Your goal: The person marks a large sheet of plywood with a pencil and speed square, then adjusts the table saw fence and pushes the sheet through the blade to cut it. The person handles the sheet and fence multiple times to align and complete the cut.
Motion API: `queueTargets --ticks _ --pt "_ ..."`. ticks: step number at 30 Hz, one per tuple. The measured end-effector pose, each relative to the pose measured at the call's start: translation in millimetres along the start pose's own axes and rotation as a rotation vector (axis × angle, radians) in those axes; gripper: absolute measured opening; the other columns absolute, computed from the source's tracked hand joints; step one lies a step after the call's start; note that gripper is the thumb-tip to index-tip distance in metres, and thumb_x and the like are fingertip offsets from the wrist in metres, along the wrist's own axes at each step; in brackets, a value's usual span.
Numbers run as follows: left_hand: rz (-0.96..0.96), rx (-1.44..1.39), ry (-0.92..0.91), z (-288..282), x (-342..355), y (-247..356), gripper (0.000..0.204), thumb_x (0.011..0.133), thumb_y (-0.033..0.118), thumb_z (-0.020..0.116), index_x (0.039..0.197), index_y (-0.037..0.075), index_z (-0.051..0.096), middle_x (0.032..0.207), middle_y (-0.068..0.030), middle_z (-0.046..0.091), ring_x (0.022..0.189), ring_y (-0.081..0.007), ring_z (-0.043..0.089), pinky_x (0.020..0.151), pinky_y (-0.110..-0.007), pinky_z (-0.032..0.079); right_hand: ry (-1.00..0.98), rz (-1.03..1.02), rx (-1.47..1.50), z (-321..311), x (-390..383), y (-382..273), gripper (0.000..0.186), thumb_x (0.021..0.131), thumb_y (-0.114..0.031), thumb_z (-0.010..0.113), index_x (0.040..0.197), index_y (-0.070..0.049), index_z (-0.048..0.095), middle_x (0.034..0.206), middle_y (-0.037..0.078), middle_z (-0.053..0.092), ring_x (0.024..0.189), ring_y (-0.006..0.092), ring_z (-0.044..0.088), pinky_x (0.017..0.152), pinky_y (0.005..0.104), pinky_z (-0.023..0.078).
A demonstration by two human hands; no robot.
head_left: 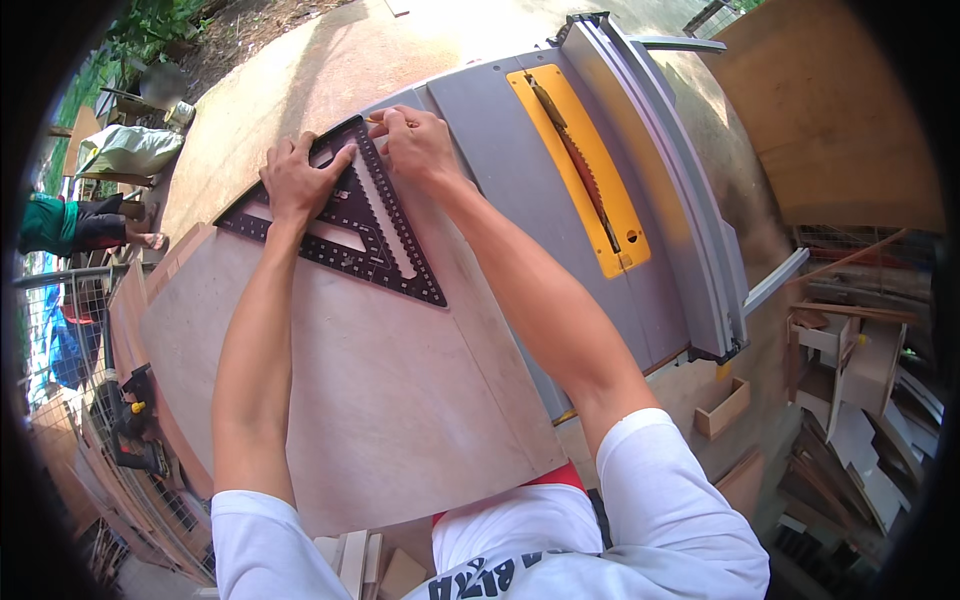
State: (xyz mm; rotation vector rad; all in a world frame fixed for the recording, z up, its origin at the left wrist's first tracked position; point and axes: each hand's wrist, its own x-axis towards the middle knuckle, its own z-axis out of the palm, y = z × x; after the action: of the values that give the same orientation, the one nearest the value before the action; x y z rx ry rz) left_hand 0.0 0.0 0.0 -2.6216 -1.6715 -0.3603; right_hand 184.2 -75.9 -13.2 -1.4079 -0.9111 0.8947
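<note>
A large black triangular speed square (375, 225) with pale markings lies flat on a wooden panel (390, 400). My left hand (300, 180) grips the square near the panel's far edge, thumb stretched across it and fingers toward its raised fence. Beside the square's upper corner, my right hand (415, 148) is closed in a pinch around a thin pencil (374, 122), mostly hidden by the fingers. The pencil's end is close to the square's right edge; whether it touches the panel I cannot tell.
Right of the panel stands a grey table saw (480, 130) with a yellow insert (625, 250), an exposed toothed blade (580, 165) and a long fence (650, 170). Wood offcuts (850, 440) are piled at right. A power tool (138, 425) lies at left. Another person (85, 222) is at far left.
</note>
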Motion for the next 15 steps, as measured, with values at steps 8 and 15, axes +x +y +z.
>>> queueTargets --ticks 8,15 --pt "0.063 0.036 0.109 7 -7 -4 0.075 0.083 0.073 0.067 0.120 0.007 0.073 0.106 -0.0178 0.067 0.108 -0.0360 0.061 0.095 -0.048 0.046 -0.041 0.009 -0.172 -17 -20 -19 0.038 0.097 -0.023 0.050 0.104 0.000 0.079 0.081 0.012 0.078 0.071 0.0148 0.072 0.069 0.0294 0.059" --pt "0.017 0.017 0.000 7 2 1 0.079 0.081 0.077 0.066 0.124 0.011 0.072 0.117 -0.0178 0.067 0.117 -0.0347 0.058 0.101 -0.050 0.042 -0.011 -0.008 -0.227 -34 -66 -20 0.038 0.095 -0.024 0.049 0.092 0.000 0.079 0.078 0.017 0.075 0.074 0.0268 0.074 0.077 0.0370 0.058"
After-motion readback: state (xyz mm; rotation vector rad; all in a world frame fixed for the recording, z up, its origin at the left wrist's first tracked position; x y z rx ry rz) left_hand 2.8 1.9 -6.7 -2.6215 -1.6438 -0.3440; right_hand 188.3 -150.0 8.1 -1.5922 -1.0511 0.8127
